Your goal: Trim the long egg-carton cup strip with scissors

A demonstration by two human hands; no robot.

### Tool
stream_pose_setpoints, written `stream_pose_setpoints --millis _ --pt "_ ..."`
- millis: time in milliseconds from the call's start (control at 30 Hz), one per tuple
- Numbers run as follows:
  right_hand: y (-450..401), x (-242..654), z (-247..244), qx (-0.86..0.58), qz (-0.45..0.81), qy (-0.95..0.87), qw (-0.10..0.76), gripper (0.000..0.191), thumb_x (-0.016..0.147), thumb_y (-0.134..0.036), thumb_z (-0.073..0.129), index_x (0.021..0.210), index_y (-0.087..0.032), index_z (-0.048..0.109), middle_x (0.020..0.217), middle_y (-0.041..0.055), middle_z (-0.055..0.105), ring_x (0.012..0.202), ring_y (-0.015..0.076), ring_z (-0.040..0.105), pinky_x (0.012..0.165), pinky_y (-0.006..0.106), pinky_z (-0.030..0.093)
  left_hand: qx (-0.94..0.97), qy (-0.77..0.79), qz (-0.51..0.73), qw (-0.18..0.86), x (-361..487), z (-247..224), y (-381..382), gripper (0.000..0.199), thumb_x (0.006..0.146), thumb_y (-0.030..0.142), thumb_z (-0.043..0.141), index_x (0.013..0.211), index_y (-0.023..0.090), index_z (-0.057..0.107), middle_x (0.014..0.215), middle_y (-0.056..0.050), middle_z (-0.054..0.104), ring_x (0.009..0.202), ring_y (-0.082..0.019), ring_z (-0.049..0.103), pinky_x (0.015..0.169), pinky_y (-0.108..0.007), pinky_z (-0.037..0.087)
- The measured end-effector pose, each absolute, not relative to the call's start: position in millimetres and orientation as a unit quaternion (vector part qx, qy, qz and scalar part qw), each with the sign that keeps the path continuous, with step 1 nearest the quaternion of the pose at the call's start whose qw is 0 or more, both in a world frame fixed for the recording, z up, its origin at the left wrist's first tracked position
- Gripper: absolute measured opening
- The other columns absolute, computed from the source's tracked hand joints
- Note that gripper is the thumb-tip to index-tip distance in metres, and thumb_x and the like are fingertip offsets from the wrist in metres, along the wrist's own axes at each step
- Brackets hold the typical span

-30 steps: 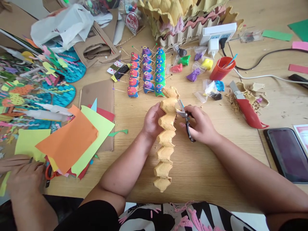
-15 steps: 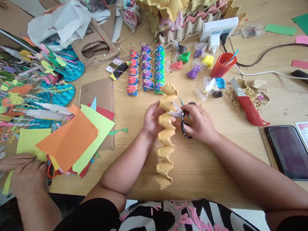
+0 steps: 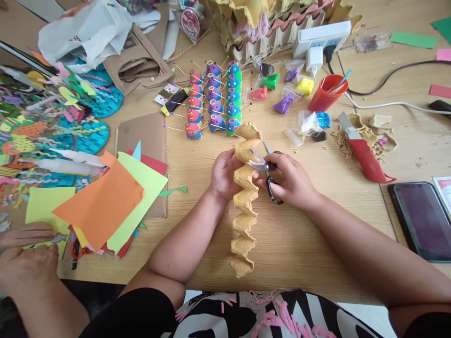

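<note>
A long strip of yellowish egg carton [image 3: 245, 202] with several bumps hangs lengthwise in front of me. My left hand [image 3: 225, 174] grips it from the left side near its upper part, the fingertips hidden behind it. In my right hand [image 3: 294, 180] is a pair of black-handled scissors [image 3: 270, 176], fingers in the handle loops. The scissor blades are apart and reach the strip's right edge, between two bumps near its far end. Just beyond the strip stand painted egg-carton caterpillars in red [image 3: 194, 112], purple [image 3: 214, 107] and blue-green [image 3: 233, 101], stuck with pins.
Right of the caterpillars lie bagged clay lumps [image 3: 283, 103], a red cup [image 3: 326, 94] and a red-handled saw knife [image 3: 366, 157]. A phone [image 3: 423, 220] lies far right. Coloured paper [image 3: 102, 202] is at left, beside another person's hands [image 3: 31, 258]. Egg trays [image 3: 275, 33] are stacked behind.
The strip's lower end has shifted slightly right. My hands and the scissors hold nearly the same place. At left, the other person's hands have moved a little on the yellow paper.
</note>
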State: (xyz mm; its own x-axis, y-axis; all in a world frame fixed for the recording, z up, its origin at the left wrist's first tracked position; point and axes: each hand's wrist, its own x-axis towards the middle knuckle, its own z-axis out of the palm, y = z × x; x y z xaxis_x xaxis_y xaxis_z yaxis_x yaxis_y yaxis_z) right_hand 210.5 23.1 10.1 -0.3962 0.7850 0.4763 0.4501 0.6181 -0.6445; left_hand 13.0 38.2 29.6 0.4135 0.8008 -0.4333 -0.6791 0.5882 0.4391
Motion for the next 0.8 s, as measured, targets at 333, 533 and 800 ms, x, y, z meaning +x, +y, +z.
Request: stream_pose_setpoints --millis 333,533,800 --pt "23.2 213.4 9.2 -0.372 0.227 -0.813 0.386 0.037 0.094 -0.047 0.072 0.120 -0.024 0.060 0.083 0.0021 0.067 0.075 0.0204 0.064 0.069 0.032 0.050 0.101 0.309 0.424 0.845 13.2 29.3 36.4 0.049 0.102 0.053 0.037 0.091 0.017 0.069 0.066 -0.005 0.067 0.054 -0.019 0.066 0.060 -0.031 0.056" --pt "23.1 213.0 9.9 -0.378 0.221 -0.814 0.382 0.036 0.096 -0.049 0.070 0.119 -0.023 0.061 0.080 0.0017 0.066 0.071 0.0194 0.063 0.066 0.031 0.049 0.123 0.311 0.424 0.842 14.3 28.2 35.4 0.048 0.100 0.055 0.040 0.090 0.018 0.067 0.065 -0.004 0.064 0.057 -0.020 0.066 0.064 -0.032 0.056" --pt "22.4 212.8 10.9 -0.393 0.232 -0.810 0.368 0.036 0.095 -0.050 0.069 0.117 -0.023 0.063 0.078 0.0012 0.065 0.069 0.0187 0.060 0.065 0.031 0.047 0.105 0.312 0.421 0.845 14.8 30.7 33.3 0.050 0.101 0.055 0.037 0.090 0.018 0.069 0.064 -0.005 0.065 0.058 -0.021 0.067 0.062 -0.033 0.057"
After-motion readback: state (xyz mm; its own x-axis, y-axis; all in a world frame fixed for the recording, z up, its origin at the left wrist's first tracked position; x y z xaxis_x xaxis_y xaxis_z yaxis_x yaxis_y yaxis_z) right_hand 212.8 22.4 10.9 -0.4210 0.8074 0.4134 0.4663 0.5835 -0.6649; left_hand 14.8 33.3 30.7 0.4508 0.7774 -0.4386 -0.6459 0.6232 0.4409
